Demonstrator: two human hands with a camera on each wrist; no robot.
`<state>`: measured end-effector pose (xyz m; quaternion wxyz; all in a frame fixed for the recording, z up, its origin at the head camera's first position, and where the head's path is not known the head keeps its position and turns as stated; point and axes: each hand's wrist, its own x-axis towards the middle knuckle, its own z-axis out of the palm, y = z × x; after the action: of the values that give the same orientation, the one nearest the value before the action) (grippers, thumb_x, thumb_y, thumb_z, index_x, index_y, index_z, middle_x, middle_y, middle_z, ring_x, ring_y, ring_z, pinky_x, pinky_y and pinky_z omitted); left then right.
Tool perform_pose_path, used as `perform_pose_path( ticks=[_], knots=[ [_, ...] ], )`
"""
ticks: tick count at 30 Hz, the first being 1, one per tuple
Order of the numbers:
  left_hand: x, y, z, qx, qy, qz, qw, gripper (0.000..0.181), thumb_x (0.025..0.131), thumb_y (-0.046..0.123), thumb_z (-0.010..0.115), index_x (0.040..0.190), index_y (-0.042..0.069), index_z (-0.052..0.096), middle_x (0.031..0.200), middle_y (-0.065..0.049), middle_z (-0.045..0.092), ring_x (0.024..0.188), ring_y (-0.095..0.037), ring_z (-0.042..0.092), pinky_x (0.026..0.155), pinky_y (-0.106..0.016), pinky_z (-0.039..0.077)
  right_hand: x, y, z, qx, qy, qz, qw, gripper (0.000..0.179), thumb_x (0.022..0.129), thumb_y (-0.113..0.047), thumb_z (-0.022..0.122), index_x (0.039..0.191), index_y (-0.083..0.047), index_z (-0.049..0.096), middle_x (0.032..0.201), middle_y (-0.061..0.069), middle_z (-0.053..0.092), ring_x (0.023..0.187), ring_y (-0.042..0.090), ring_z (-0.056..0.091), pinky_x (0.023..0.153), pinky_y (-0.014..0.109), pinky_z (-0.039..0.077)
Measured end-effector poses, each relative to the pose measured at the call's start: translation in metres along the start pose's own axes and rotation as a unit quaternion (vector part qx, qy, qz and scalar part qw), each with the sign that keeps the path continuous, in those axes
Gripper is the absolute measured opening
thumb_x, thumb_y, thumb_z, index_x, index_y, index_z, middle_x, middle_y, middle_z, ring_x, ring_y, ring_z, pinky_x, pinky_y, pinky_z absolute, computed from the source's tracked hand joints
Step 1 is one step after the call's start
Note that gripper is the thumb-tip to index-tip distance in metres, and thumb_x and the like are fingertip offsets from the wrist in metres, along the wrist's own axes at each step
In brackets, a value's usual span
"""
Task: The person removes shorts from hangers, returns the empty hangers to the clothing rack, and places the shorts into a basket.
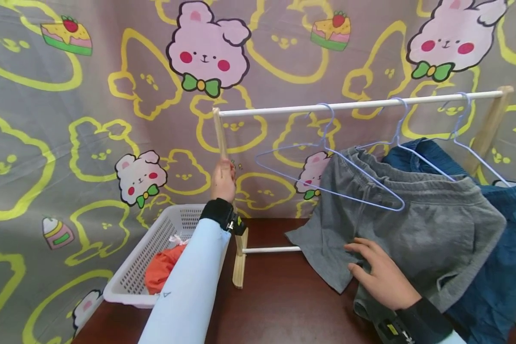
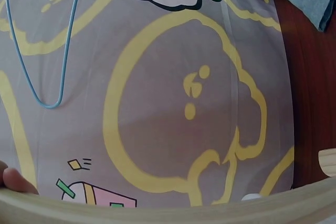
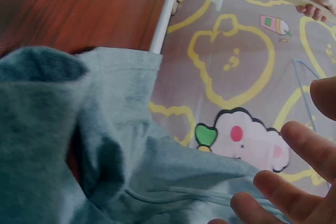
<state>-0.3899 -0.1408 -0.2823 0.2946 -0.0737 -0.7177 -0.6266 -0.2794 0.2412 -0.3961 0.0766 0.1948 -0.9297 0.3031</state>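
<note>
My left hand [image 1: 223,180] grips the left wooden post [image 1: 220,134] of a clothes rack; the left wrist view shows only its fingertips beside the wood. My right hand [image 1: 380,274] has its fingers spread in front of grey drawstring shorts [image 1: 417,215]; whether it touches the fabric, I cannot tell. In the right wrist view the shorts [image 3: 121,124] lie below and left of the fingers [image 3: 294,192]. A bare blue wire hanger [image 1: 284,177] hangs from the rail in front of the shorts. A second hanger [image 1: 425,160] crosses their waistband.
The white rail [image 1: 275,111] runs across the rack. Blue denim clothing [image 1: 494,239] hangs at the right by a third hanger [image 1: 477,153]. Left of the rack, a white basket [image 1: 129,267] holds an orange cloth [image 1: 165,267]. Below is a dark red-brown table [image 1: 275,296].
</note>
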Motion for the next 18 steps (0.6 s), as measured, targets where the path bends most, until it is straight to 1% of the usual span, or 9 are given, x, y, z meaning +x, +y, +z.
perform_pose_path(
  ticks=[4,7,12,13,15,18],
  knots=[
    [-0.001,-0.001,0.000,0.002,0.002,-0.001,1.0000,0.054,0.107,0.053,0.026,0.106,0.003,0.047,0.075,0.000,0.040,0.059,-0.012,0.039,0.053,-0.024,0.034,-0.005,-0.008,-0.011,-0.011,0.016,-0.006,0.9998,0.048,0.102,-0.043,0.060,0.139,-0.014,0.057,0.149,0.022,0.039,0.133,0.047,0.041,0.094,0.067,0.042],
    [-0.001,-0.002,-0.001,0.009,0.004,0.004,0.9999,0.056,0.107,0.052,0.026,0.108,0.000,0.048,0.076,0.000,0.041,0.060,-0.013,0.040,0.054,-0.025,0.035,-0.008,-0.016,-0.025,-0.018,0.028,-0.017,0.9993,0.048,0.102,-0.042,0.060,0.140,-0.013,0.056,0.149,0.021,0.039,0.134,0.046,0.040,0.094,0.068,0.041],
    [-0.001,-0.002,-0.004,0.022,0.002,0.007,0.9997,0.057,0.108,0.052,0.025,0.109,0.000,0.049,0.079,-0.001,0.042,0.064,-0.013,0.040,0.059,-0.026,0.035,-0.015,-0.027,-0.052,-0.037,0.056,-0.052,0.9964,0.047,0.102,-0.036,0.062,0.141,-0.011,0.055,0.151,0.020,0.037,0.134,0.047,0.038,0.094,0.069,0.038],
    [-0.001,-0.001,-0.004,0.022,-0.001,0.003,0.9997,0.056,0.109,0.049,0.024,0.110,-0.001,0.049,0.079,-0.002,0.042,0.064,-0.014,0.040,0.059,-0.026,0.035,-0.016,-0.029,-0.057,-0.043,0.067,-0.062,0.9949,0.046,0.102,-0.033,0.064,0.141,-0.012,0.055,0.150,0.020,0.038,0.134,0.047,0.038,0.093,0.069,0.038],
    [-0.001,-0.001,-0.004,0.021,-0.004,0.007,0.9997,0.057,0.109,0.048,0.023,0.111,-0.003,0.048,0.079,-0.003,0.042,0.065,-0.014,0.039,0.060,-0.026,0.035,-0.018,-0.033,-0.069,-0.056,0.080,-0.076,0.9923,0.046,0.101,-0.030,0.065,0.142,-0.012,0.055,0.151,0.020,0.037,0.134,0.048,0.037,0.092,0.070,0.037],
    [-0.001,0.001,-0.002,0.020,-0.004,0.008,0.9998,0.055,0.109,0.046,0.023,0.109,-0.003,0.049,0.079,-0.003,0.042,0.066,-0.014,0.039,0.060,-0.026,0.035,-0.020,-0.038,-0.089,-0.073,0.107,-0.087,0.9877,0.048,0.099,-0.025,0.068,0.142,-0.011,0.054,0.151,0.022,0.037,0.134,0.050,0.035,0.092,0.072,0.034]
  ],
)
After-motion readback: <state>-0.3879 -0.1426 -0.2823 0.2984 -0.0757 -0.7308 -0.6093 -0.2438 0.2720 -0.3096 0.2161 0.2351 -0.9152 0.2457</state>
